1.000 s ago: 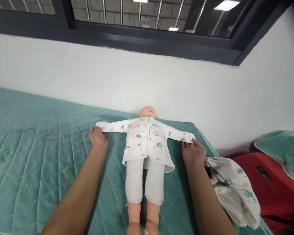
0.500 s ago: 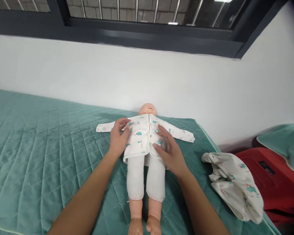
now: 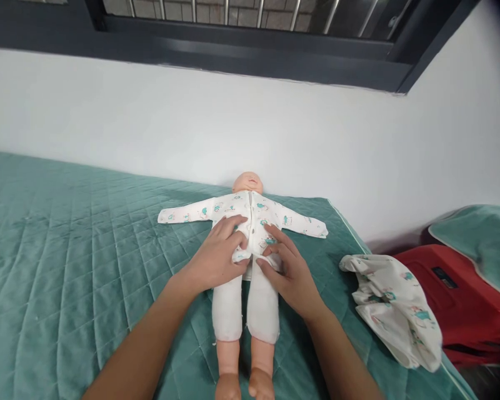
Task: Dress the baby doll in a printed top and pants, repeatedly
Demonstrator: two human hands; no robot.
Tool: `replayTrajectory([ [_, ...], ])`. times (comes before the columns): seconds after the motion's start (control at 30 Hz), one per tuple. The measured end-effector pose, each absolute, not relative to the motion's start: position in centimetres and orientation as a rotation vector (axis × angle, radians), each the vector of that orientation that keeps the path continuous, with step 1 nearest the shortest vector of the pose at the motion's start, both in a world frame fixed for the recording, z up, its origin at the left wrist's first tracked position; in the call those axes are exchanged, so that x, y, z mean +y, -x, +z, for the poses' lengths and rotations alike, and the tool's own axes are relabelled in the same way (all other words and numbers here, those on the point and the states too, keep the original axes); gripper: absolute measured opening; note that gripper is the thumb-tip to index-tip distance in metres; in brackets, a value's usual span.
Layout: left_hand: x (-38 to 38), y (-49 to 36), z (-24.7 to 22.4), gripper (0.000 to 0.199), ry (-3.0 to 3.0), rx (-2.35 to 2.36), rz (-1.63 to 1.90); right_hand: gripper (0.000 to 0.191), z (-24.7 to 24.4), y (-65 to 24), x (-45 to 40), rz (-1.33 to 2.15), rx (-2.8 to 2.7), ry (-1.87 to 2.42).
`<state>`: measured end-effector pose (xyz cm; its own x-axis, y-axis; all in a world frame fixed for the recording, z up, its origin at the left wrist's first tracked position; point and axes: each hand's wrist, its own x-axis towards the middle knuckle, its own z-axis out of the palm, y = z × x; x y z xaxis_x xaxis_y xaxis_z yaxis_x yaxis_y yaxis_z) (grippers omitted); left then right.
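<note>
A baby doll (image 3: pixel 248 182) lies on its back, head toward the wall, sleeves spread to both sides. It wears a white printed jacket (image 3: pixel 232 205) with its front edges side by side, and its legs (image 3: pixel 227 314) are wrapped in white. My left hand (image 3: pixel 220 253) is closed on the jacket's lower front edge, left of the centre line, thumb under the hem. My right hand (image 3: pixel 286 266) pinches the lower edge of the other front panel. The hem is slightly lifted between both hands.
The doll lies on a green quilted cover (image 3: pixel 108 250). To the right is a crumpled white printed cloth (image 3: pixel 400 311), beside a red case (image 3: pixel 462 294) partly under green fabric (image 3: pixel 479 239). A white wall (image 3: pixel 191 122) and a dark window frame (image 3: pixel 233 53) stand behind.
My left hand has moved right from the jacket's side to its lower front edge and closed on it. My right hand's fingers have closed on the other edge. The view has shifted slightly.
</note>
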<state>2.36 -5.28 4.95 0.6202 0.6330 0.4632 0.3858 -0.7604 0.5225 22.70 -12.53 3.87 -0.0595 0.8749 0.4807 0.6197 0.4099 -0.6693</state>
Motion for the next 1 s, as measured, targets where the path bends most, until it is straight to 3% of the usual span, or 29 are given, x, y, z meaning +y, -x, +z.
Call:
replayTrajectory([
  [0.2,-4.4,-3.6,4.0,0.006,-1.904,0.854,1.356,0.015,3.7,-22.7,-12.1,0.485,-1.233,1.288],
  [0.4,-3.6,-2.4,2.0,0.016,-1.174,0.989,1.834,0.023,2.8,-24.3,-11.7,0.626,-0.691,1.167],
  [0.57,-5.5,1.1,-0.2,0.017,-0.855,1.265,1.867,0.022,2.0,-25.0,-14.5,0.679,-0.391,1.055],
  [0.83,-11.0,4.0,-1.9,0.022,-0.963,1.257,1.895,0.026,-0.2,-24.2,-23.8,0.334,-0.840,1.380],
  [1.0,-13.1,5.0,-2.3,0.026,-1.147,1.307,1.775,0.032,0.9,-28.5,-26.4,-0.134,-1.424,1.677],
])
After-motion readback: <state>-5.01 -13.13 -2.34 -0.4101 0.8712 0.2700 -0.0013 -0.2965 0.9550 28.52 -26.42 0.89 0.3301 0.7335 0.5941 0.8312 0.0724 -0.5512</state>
